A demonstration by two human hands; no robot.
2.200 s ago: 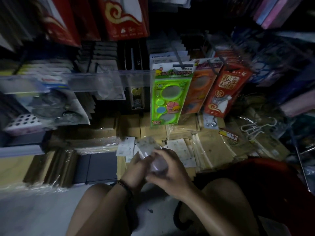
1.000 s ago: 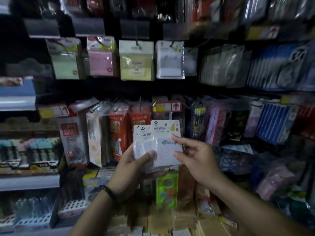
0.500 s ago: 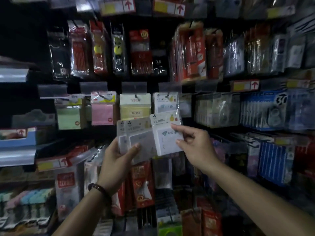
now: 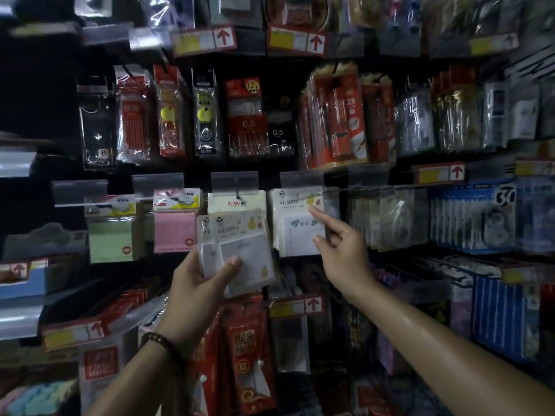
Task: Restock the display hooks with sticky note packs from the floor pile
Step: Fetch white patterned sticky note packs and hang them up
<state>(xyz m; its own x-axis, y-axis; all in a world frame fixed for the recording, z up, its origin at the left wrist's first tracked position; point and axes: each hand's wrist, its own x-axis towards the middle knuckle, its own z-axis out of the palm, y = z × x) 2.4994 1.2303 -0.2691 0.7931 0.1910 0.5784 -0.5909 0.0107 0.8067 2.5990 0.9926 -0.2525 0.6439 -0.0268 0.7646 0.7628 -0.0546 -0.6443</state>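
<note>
The left hand (image 4: 195, 283) grips a small fan of white sticky note packs (image 4: 246, 253) in clear sleeves, with the thumb pressed across their front and the fingers curled behind. It holds them upright in front of the display, overlapping the lower part of a pale yellow pack (image 4: 237, 202) that hangs there. At least two headers show in the fan; the exact count cannot be told. The right hand (image 4: 339, 250) reaches to the hanging white pack (image 4: 297, 232) just right of the fan. Its index finger stretches up onto the printed header, the thumb lies against the lower front, well apart from it, and the other fingers are curled in; it touches rather than pinches. This pack hangs under a clear label flap (image 4: 300, 178). Further left in the same row hang a pink pack (image 4: 174, 231) and a green pack (image 4: 111, 240). A beaded bracelet (image 4: 159, 340) circles the left wrist. Pencil packs (image 4: 246, 115) hang in the row above
</note>
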